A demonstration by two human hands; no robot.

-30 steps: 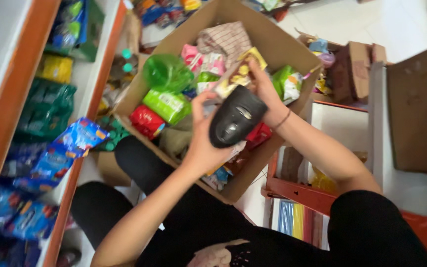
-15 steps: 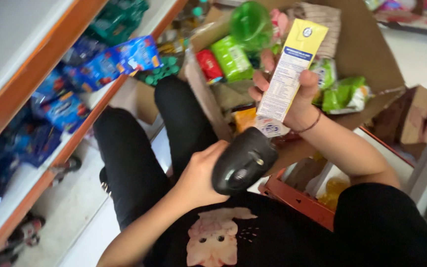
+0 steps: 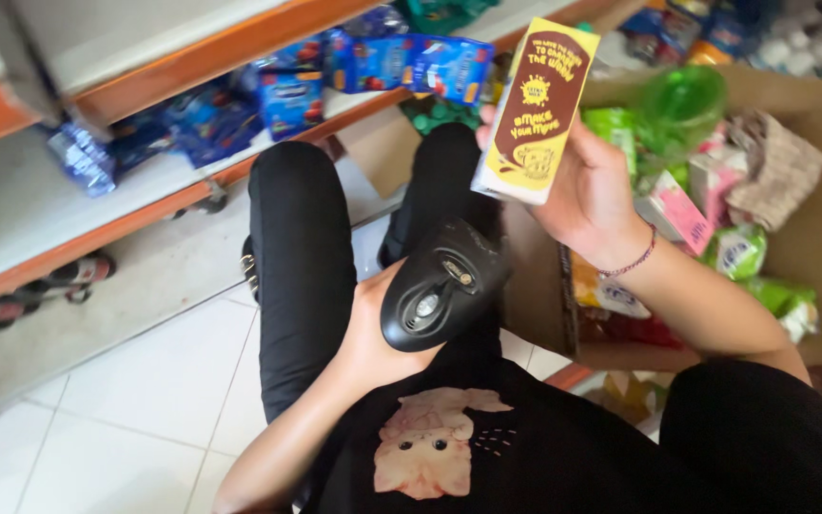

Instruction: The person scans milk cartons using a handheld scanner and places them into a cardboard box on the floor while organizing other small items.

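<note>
Head view, glossy black scanner [image 3: 440, 286] in left hand [image 3: 373, 338], flat yellow-brown carton [image 3: 537, 109] in right hand [image 3: 592, 190]

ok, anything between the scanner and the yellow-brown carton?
Nothing in between in the head view: the black scanner in the left hand sits just under the carton in the right hand; only the black-trousered leg shows behind.
</note>
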